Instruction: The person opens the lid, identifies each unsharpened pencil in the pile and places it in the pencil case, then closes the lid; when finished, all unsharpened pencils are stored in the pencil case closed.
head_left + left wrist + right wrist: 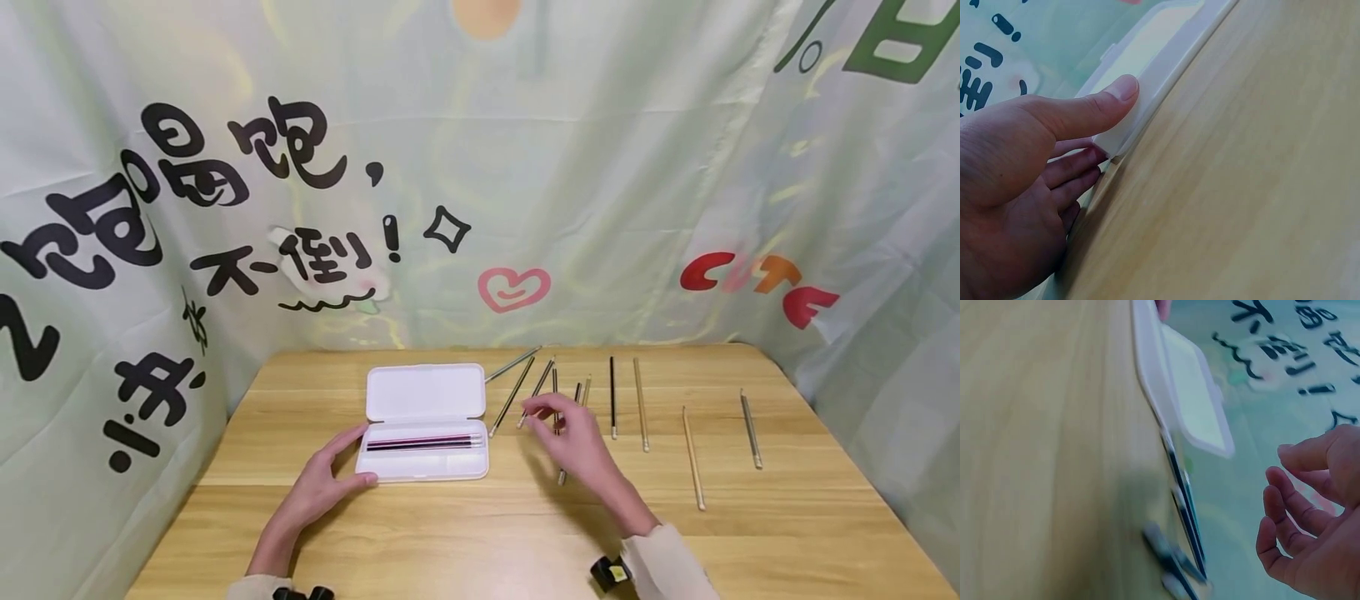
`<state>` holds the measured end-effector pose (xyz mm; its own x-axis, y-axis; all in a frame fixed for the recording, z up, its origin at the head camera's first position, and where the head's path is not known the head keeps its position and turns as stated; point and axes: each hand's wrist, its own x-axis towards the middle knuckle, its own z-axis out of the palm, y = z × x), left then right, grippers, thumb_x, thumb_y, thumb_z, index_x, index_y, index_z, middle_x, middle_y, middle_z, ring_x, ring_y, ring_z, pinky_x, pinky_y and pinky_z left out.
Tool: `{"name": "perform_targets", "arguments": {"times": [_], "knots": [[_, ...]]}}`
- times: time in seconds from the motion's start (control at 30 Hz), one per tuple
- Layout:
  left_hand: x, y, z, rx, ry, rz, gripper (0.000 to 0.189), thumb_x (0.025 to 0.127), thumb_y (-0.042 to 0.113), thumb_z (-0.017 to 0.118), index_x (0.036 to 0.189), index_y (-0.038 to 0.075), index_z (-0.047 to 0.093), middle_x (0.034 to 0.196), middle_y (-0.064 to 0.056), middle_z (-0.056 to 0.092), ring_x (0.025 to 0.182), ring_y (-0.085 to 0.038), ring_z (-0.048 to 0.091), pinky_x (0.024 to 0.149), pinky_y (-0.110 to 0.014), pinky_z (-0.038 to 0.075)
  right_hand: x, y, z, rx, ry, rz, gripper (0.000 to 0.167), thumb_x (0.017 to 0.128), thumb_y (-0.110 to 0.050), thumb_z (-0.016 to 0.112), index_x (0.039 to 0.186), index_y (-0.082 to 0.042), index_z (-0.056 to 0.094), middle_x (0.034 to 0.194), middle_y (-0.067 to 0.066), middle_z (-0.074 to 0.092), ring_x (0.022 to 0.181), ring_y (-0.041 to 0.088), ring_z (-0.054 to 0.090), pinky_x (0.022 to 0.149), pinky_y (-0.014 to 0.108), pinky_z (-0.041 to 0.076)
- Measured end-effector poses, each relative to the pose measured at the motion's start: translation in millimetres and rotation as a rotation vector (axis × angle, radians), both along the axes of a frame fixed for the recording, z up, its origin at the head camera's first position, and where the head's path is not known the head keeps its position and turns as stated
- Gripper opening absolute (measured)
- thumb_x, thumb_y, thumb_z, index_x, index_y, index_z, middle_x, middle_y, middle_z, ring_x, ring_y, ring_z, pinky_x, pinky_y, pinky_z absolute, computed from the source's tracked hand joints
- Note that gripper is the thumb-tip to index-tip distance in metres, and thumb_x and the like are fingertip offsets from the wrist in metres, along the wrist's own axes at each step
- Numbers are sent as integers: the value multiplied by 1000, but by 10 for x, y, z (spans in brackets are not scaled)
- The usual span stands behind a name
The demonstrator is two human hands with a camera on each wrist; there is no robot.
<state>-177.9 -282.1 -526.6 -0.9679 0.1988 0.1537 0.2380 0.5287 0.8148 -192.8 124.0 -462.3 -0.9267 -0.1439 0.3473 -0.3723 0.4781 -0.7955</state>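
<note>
A white pencil case stands with its lid tipped back. Inside its tray lie a few dark and pink pencils. My left hand holds the case by its left end, thumb on the front corner and fingers along the side; the left wrist view shows the thumb over the rim. My right hand hovers over the loose pencils right of the case, fingers bent and nothing between them. In the right wrist view this hand is apart from the blurred pencils below.
Several dark pencils lie fanned between the case and my right hand. Farther right are a black pencil, a tan one, a light wooden one and a grey one. A printed curtain encloses the wooden table.
</note>
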Motion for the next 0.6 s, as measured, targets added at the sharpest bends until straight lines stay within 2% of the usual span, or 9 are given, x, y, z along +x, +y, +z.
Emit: {"name": "perform_targets", "arguments": {"times": [0.17, 0.27, 0.6], "knots": [[4, 14, -20, 6, 6, -1, 83, 82, 26, 89, 152, 5, 49, 154, -21, 46, 144, -45, 35, 115, -66, 24, -52, 300, 61, 11, 45, -82, 33, 92, -4, 74, 124, -8, 69, 101, 4, 71, 91, 21, 65, 71, 34, 55], [2, 20, -29, -2, 7, 0, 84, 82, 28, 89, 152, 5, 49, 154, -22, 46, 145, -46, 35, 115, -67, 25, -101, 476, 67, 10, 63, -157, 33, 92, -3, 74, 124, -8, 69, 101, 6, 72, 90, 22, 65, 70, 33, 54], [5, -6, -9, -1, 8, -1, 84, 82, 28, 89, 152, 6, 49, 155, -22, 45, 145, -46, 35, 115, -67, 25, -157, 925, -79, 85, 45, -356, 31, 97, -12, 70, 127, -3, 66, 103, 12, 69, 92, 28, 66, 68, 20, 52]]}}
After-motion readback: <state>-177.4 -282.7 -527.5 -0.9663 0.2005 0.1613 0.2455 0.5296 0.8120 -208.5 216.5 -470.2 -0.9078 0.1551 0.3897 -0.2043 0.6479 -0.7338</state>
